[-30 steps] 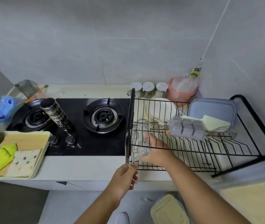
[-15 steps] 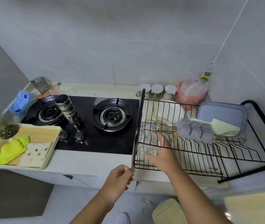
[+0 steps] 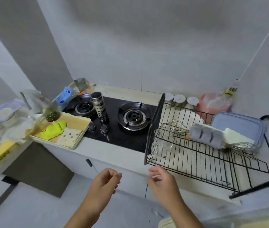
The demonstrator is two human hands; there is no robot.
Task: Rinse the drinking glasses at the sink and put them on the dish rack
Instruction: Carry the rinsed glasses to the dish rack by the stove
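The left hand (image 3: 106, 181) is hovering off the front edge of the counter (image 3: 114, 155), with its fingers loosely curled toward the thumb and holding nothing. The right hand (image 3: 161, 181) is hovering just beside it, below the front left corner of the dish rack (image 3: 196, 163), with its fingers relaxed, slightly bent and holding nothing. Both hands are apart from the rack.

The drinking glasses (image 3: 162, 144) are sitting on the dish rack at its left end, near the front left corner and just beside the left side rail. They are clear and overlapping in view, so their number and whether they are upright cannot be told.

Behind the glasses, a wire whisk (image 3: 178, 125) is lying on the rack, and a white bowl (image 3: 190, 116) is resting toward the back edge. A grey ice tray (image 3: 206, 135) is lying across the middle of the rack.

Left of the rack, a black gas hob (image 3: 122, 140) is occupying the middle of the counter. A patterned flask (image 3: 100, 109) is standing on it between the two burners. At the left end of the counter, a tray (image 3: 79, 142) is carrying a yellow-green cloth (image 3: 53, 131) and a dotted cloth (image 3: 69, 137), lying side by side.
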